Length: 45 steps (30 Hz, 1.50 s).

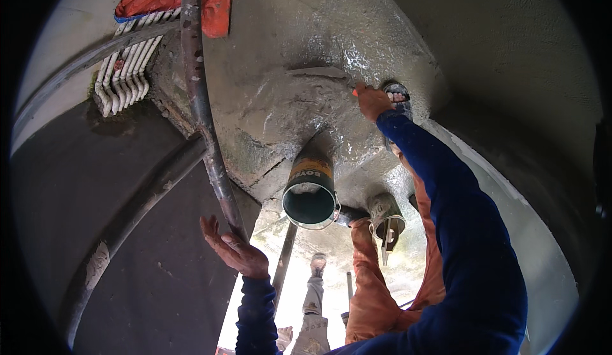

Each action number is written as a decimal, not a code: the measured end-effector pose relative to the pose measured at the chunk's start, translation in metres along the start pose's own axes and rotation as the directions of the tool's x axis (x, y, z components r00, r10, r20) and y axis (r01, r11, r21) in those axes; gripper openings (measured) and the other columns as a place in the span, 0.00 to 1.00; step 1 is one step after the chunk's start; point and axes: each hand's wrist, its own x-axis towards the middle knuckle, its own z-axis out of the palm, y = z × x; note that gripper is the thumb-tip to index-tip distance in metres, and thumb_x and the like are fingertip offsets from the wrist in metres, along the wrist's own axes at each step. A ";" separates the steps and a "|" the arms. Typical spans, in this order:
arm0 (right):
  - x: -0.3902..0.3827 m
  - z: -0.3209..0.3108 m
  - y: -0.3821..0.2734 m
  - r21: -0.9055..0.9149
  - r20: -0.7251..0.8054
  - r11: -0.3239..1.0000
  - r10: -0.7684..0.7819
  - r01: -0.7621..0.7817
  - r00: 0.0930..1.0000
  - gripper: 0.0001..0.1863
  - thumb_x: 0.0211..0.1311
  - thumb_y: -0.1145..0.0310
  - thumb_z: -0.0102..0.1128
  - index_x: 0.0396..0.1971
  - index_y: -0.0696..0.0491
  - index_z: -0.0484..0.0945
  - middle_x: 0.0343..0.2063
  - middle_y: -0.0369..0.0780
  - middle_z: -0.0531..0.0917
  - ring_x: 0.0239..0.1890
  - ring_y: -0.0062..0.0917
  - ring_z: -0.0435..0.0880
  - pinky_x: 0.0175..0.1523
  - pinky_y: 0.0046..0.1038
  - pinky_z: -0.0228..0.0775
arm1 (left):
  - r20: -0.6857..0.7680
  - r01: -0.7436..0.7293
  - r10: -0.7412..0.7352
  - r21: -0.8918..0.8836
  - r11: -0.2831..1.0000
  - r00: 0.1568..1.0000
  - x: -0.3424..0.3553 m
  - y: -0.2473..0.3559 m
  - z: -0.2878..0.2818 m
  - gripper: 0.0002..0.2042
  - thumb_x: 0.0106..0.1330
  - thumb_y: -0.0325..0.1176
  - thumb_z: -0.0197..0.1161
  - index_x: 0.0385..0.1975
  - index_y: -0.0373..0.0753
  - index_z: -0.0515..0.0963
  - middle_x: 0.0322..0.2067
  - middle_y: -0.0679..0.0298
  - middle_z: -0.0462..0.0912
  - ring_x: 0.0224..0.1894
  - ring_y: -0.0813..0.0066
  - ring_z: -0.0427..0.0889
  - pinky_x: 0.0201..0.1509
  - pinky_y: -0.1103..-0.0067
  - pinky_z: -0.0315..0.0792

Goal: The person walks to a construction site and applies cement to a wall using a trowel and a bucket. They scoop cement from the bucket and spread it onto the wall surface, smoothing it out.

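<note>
My right hand (373, 102) is closed around the orange handle of what looks like a trowel, and a thin grey blade (319, 72) lies low over wet grey mortar (280, 103). Most of the handle is hidden by the fingers. At the lower left, my left hand (236, 251) is open, fingers spread, beside the lower end of a dark metal pole (203, 113); whether it touches the pole I cannot tell. Between my arms stands a dark bucket (310, 171) with an orange band and a wire handle.
A smaller, mortar-smeared bucket (382, 207) holds a flat tool (386, 240). A second pipe (137, 211) joins the pole. White pipes (131, 65) and an orange sheet (220, 11) lie at the upper left. Another person's leg (313, 294) shows below. A plastered wall (510, 49) rises right.
</note>
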 end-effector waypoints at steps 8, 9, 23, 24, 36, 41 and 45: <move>-0.076 0.049 0.040 0.397 0.246 0.855 0.250 -0.333 0.937 0.11 0.49 0.68 0.50 0.34 0.55 0.69 0.25 0.50 0.77 0.28 0.39 0.79 0.31 0.36 0.71 | 0.025 -0.001 0.001 -0.019 1.000 1.000 0.001 0.002 0.001 0.30 0.66 0.55 0.31 0.58 0.35 0.55 0.50 0.52 0.65 0.52 0.62 0.64 0.55 0.69 0.57; -0.080 0.054 0.036 0.440 0.303 0.803 0.289 -0.402 0.908 0.11 0.49 0.68 0.50 0.34 0.55 0.69 0.24 0.49 0.77 0.25 0.38 0.79 0.27 0.35 0.71 | 0.024 0.003 -0.002 -0.018 1.000 1.000 0.002 0.004 0.001 0.31 0.66 0.55 0.31 0.58 0.34 0.55 0.50 0.50 0.65 0.53 0.60 0.64 0.55 0.67 0.58; 0.000 0.037 -0.132 0.780 0.579 0.318 -0.045 -0.538 0.814 0.10 0.49 0.68 0.49 0.33 0.54 0.67 0.15 0.36 0.69 0.11 0.19 0.67 0.13 0.25 0.61 | -0.010 -0.023 0.024 0.024 0.999 1.000 -0.002 0.002 0.004 0.32 0.66 0.56 0.28 0.57 0.34 0.56 0.50 0.50 0.65 0.53 0.60 0.64 0.56 0.68 0.58; -0.003 0.025 -0.134 0.768 0.573 0.369 -0.029 -0.524 0.819 0.11 0.49 0.68 0.49 0.33 0.55 0.67 0.15 0.36 0.69 0.11 0.20 0.67 0.13 0.24 0.61 | -0.010 -0.031 0.032 0.062 0.998 0.999 -0.003 -0.001 0.003 0.31 0.66 0.55 0.28 0.57 0.34 0.56 0.49 0.50 0.65 0.53 0.60 0.65 0.55 0.68 0.58; -0.229 -0.154 -0.119 0.563 0.624 0.688 0.010 -0.459 0.781 0.14 0.51 0.69 0.48 0.35 0.61 0.62 0.19 0.48 0.74 0.11 0.33 0.75 0.14 0.32 0.65 | -0.042 0.042 -0.031 0.277 0.960 0.999 0.000 0.009 -0.003 0.32 0.63 0.56 0.35 0.57 0.35 0.55 0.49 0.48 0.65 0.52 0.51 0.64 0.54 0.62 0.57; -0.350 -0.188 -0.151 0.493 0.827 0.531 -0.042 -0.689 0.560 0.10 0.52 0.71 0.47 0.33 0.58 0.61 0.14 0.37 0.69 0.09 0.19 0.68 0.11 0.23 0.61 | -0.042 0.095 -0.086 0.338 0.936 0.995 -0.001 0.015 -0.015 0.33 0.62 0.57 0.35 0.58 0.36 0.54 0.51 0.50 0.63 0.53 0.52 0.63 0.55 0.62 0.57; -0.382 -0.165 -0.177 0.412 0.911 0.274 -0.097 -0.869 0.401 0.08 0.51 0.73 0.49 0.30 0.58 0.63 0.16 0.37 0.69 0.12 0.22 0.70 0.12 0.26 0.64 | -0.035 0.093 -0.086 0.357 0.930 0.996 -0.002 0.014 -0.012 0.34 0.62 0.59 0.34 0.58 0.36 0.54 0.50 0.50 0.64 0.53 0.52 0.63 0.55 0.62 0.57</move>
